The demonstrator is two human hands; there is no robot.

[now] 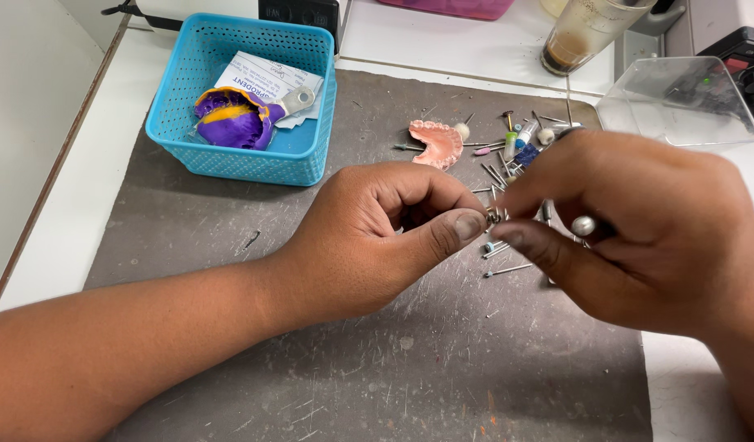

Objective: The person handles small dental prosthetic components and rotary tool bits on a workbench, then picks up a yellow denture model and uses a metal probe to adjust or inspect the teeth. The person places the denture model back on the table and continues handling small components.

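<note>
- Turquoise plastic basket [230, 160] stands at the far left of the grey mat [377, 360], which covers most of the white tabletop [82, 188].
- Inside the basket lies a purple and yellow dental impression [230, 119] in its metal tray, whose handle [297, 100] rests on a printed paper slip [266, 78].
- Nearer the camera, the left hand [369, 237] reaches in from the lower left, forearm over the mat, fingers curled in and thumb [451, 233] stretched out to the right.
- Thumb and curled fingers close together on a small metal bur [493, 217], held above the mat between the two hands.
- Behind the hands, a pink denture base [437, 141] lies on the mat, well apart from the basket.
- Just right of the denture, loose burs and polishing points [508, 151] lie scattered in a heap; a few more thin shanks [508, 268] lie on the mat under the hands.
- The right hand [639, 229] comes in from the lower right, its fingertips pinched on the same small bur from the other side, so the two hands meet at it.
- A small round silvery piece [583, 226] shows against the right palm; whether it is a ring or a tool head cannot be told.
- At the far edge stands a glass of brownish drink [582, 37], off the mat.
- A clear plastic cover [676, 102] lies at the far right, beside a partly seen machine [741, 41].
</note>
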